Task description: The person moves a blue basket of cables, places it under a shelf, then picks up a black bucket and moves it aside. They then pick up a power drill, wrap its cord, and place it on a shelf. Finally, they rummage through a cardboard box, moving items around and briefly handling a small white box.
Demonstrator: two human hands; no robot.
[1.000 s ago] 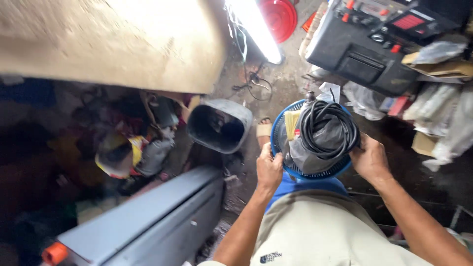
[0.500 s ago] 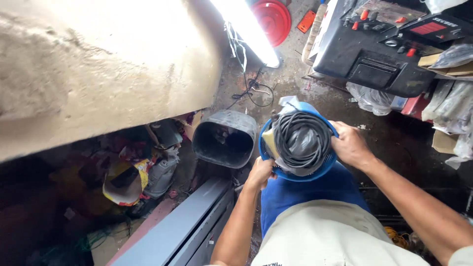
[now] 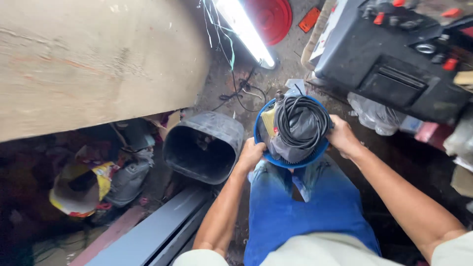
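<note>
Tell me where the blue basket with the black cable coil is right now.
The blue basket sits centre-right in the head view, held between the left hand and right hand above the knees, just right of the grey bin.

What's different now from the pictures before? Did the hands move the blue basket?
The blue basket with the coiled black cable has gone lower and farther from the body, so the blue trousers now show beneath it. Nothing was picked up or let go: the left hand and right hand still grip its rim. The grey bin stays put.
</note>
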